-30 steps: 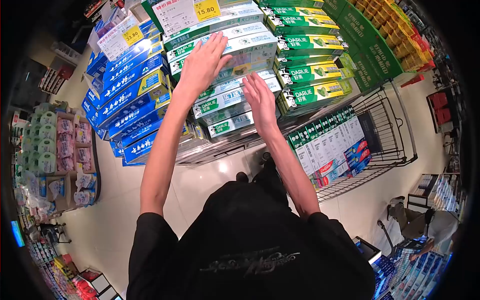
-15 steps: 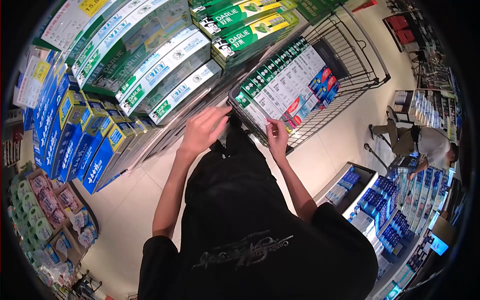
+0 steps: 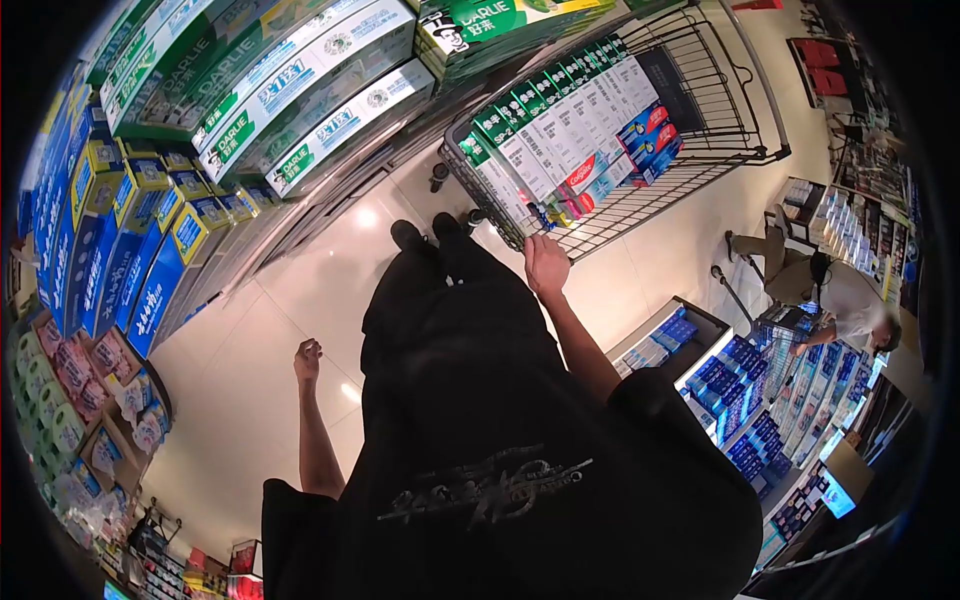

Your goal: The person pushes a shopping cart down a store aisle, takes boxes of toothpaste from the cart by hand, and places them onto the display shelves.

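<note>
My left hand point(image 3: 308, 360) hangs over the floor at the left of my body, its fingers loosely curled with nothing seen in them. At the near edge of the shopping cart point(image 3: 620, 226), my right hand point(image 3: 546, 265) is closed on the wire rim, its fingertips partly hidden. Inside the cart stand rows of white and green boxes point(image 3: 560, 135). Red Colgate packs point(image 3: 582, 176) and blue and red toothpaste boxes point(image 3: 650, 142) lie beside them.
Stacked Darlie boxes point(image 3: 330, 90) and blue toothpaste boxes point(image 3: 150, 300) rise at the upper left. Shelves of blue packs point(image 3: 730, 385) are at the lower right. A person point(image 3: 850, 300) bends near another cart at the right. Tissue packs point(image 3: 100, 400) stand at the left.
Both hands have come away from the Darlie stack. My left hand has dropped down and left; my right hand has reached the cart's edge and closed. The view has shifted toward the cart.
</note>
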`<state>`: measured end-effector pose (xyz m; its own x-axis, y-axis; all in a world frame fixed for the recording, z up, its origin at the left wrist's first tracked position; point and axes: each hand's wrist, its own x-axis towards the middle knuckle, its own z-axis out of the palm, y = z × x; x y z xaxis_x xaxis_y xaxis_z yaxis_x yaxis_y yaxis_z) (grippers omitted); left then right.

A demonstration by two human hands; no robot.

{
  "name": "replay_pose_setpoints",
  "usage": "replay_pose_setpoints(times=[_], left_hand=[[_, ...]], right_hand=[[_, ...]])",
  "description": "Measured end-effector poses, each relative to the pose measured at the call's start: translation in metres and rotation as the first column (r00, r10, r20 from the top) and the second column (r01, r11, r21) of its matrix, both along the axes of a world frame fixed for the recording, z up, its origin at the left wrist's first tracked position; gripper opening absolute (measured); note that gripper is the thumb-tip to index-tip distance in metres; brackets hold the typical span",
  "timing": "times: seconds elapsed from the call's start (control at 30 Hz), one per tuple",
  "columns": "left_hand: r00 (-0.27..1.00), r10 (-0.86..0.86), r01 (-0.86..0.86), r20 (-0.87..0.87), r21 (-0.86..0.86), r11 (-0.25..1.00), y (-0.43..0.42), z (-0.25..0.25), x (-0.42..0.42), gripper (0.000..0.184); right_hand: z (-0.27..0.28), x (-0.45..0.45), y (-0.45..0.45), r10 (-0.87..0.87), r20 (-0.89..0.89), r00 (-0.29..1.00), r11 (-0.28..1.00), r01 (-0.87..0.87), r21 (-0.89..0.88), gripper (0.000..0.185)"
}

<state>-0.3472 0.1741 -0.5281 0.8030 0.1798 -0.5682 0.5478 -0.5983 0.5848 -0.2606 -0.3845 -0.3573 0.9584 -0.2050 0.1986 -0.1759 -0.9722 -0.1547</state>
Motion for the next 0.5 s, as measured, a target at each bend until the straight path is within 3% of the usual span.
replay_pose_setpoints(times=[0.07,0.13,0.3,0.33,0.37,0.43,0.5], left_hand=[[0.919,0.369,-0.393,-0.139,-0.245,0.886,-0.022,0.025,-0.011,0.044],[0.88,0.455,-0.475,-0.136,-0.284,0.833,-0.044,0.018,-0.024,0.047],[0.939,0.319,-0.345,-0.132,-0.359,0.867,-0.127,0.024,-0.032,0.047],[0.964,0.261,-0.26,-0.054,-0.41,0.874,-0.14,0.024,-0.032,0.043],[0.978,0.207,-0.173,0.026,-0.451,0.875,-0.151,0.025,-0.032,0.04],[0.97,0.241,-0.212,0.015,-0.426,0.88,-0.167,0.031,-0.032,0.039],[0.956,0.293,-0.272,-0.006,-0.392,0.879,-0.18,0.038,-0.028,0.039]], right_hand=[[-0.002,0.002,-0.001,0.026,-0.007,1.0,1.0,-0.026,-0.011,0.023],[-0.002,0.003,-0.001,0.036,-0.008,0.999,0.999,-0.036,-0.028,0.023],[-0.005,0.006,-0.008,0.037,-0.044,0.998,0.996,-0.033,0.081,0.034],[-0.001,0.011,-0.01,0.044,-0.038,0.998,0.996,-0.041,0.085,0.034],[0.002,0.016,-0.012,-0.02,-0.148,0.989,0.978,0.05,0.201,0.039],[0.002,0.025,-0.022,-0.078,-0.322,0.943,0.919,0.194,0.345,0.052],[0.0,0.033,-0.031,-0.016,-0.353,0.935,0.908,0.162,0.387,0.053]])
